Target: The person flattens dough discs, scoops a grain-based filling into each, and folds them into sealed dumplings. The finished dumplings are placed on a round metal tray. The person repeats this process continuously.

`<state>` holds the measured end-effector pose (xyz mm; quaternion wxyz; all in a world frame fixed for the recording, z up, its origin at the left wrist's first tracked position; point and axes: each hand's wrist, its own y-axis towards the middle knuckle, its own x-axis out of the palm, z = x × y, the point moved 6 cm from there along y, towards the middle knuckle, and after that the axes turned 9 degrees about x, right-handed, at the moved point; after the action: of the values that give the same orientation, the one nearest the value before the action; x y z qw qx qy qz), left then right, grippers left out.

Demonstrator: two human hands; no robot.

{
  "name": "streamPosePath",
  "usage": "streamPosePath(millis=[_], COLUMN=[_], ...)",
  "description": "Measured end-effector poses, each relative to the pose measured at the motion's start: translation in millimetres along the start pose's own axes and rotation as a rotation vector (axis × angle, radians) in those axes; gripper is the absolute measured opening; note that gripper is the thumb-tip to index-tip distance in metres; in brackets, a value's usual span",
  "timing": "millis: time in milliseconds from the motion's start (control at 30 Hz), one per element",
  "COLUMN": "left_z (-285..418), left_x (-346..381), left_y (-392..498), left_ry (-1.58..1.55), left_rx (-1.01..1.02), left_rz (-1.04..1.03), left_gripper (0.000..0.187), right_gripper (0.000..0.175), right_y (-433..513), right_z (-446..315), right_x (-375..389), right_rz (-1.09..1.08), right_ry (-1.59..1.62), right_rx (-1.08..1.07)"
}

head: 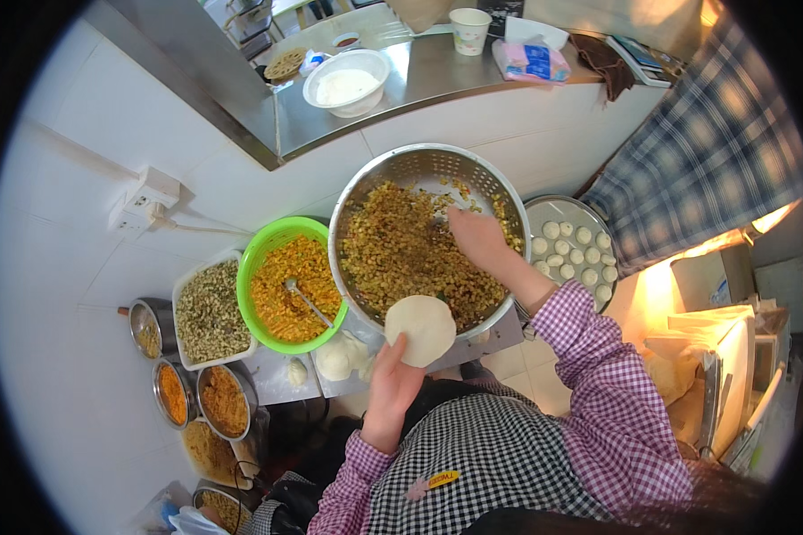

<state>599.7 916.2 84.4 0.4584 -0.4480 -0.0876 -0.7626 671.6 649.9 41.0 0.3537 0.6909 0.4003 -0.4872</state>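
Observation:
My left hand (395,388) holds a thin, round dough wrapper (423,330) by its lower left edge, palm up. The wrapper overlaps the near rim of a large steel colander (487,160). Inside the colander lies a brownish-yellow chopped filling (401,254), banked toward the left and near sides. Reaching in from the right, my right hand (478,237) is curled down at the filling's right part. Its fingertips are hidden, so whether it grips a tool or filling cannot be made out.
Left of the colander stand a green plastic basket (247,307) of orange-yellow filling with a metal spoon (308,302), and a white tub (181,348) of greenish filling. Dough pieces (341,356) lie in front. A round tray (542,207) of small buns stands right. A ledge holds a white bowl (314,90).

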Motion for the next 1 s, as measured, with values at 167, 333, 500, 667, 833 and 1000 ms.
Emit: streamPosePath(millis=[167, 333, 500, 667, 833, 1000], left_z=[22, 41, 53, -23, -16, -12], left_x=[-19, -36, -8, -11, -8, -18], left_y=[26, 91, 128, 117, 162, 171], left_ry=[-0.018, 0.258, 1.261, 1.946, 1.831, 1.020], left_rx=[0.083, 0.217, 0.700, 0.564, 0.893, 0.723], left_rz=[0.060, 0.143, -0.084, -0.457, -0.265, 0.316], left_gripper=[0.056, 0.048, 0.043, 0.059, 0.018, 0.014], right_gripper=[0.016, 0.013, 0.010, 0.014, 0.015, 0.022], right_y=[23, -43, -77, -112, -120, -133], right_z=[-1, -37, -28, -57, -59, -69], right_x=[18, 1, -23, -8, -9, -10], right_rz=[-0.031, -0.022, -0.214, -0.239, -0.122, -0.191], right_ry=[0.139, 0.267, 0.136, 0.172, 0.513, 0.938], right_rx=[0.081, -0.083, 0.116, 0.127, 0.251, 0.521])
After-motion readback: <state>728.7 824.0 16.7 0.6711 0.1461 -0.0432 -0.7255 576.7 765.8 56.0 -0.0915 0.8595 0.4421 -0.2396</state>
